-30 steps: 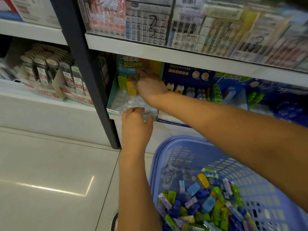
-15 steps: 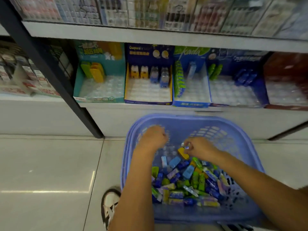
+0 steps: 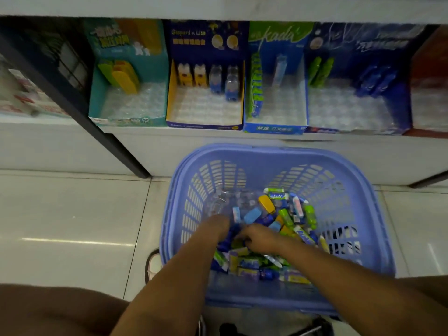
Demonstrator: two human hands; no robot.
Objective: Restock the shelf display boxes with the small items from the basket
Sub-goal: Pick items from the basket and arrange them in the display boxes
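A lavender plastic basket (image 3: pixel 266 151) stands on the floor below the shelf, holding a heap of small colourful items (image 3: pixel 286 214) and some clear plastic trays (image 3: pixel 225 200). My left hand (image 3: pixel 218 226) is plunged into the left side of the heap, its fingers hidden among the items. My right hand (image 3: pixel 259 236) lies just beside it with its fingers curled down into the heap; what they hold is hidden. On the shelf stand a teal box (image 3: pixel 128 121), a navy-and-yellow box (image 3: pixel 206 126), a green-and-blue box (image 3: pixel 274 129) and a blue box (image 3: pixel 351 129), each partly filled.
A red box (image 3: pixel 431 105) sits at the far right of the shelf. A black shelf post (image 3: pixel 101 132) slants down to the floor left of the basket. My shoe (image 3: pixel 154 263) is at the basket's left edge on the pale tiled floor (image 3: pixel 72 226).
Both hands left the teal box on the shelf, dropped into the basket, and have since moved toward the near side of the heap. The view tilted further down.
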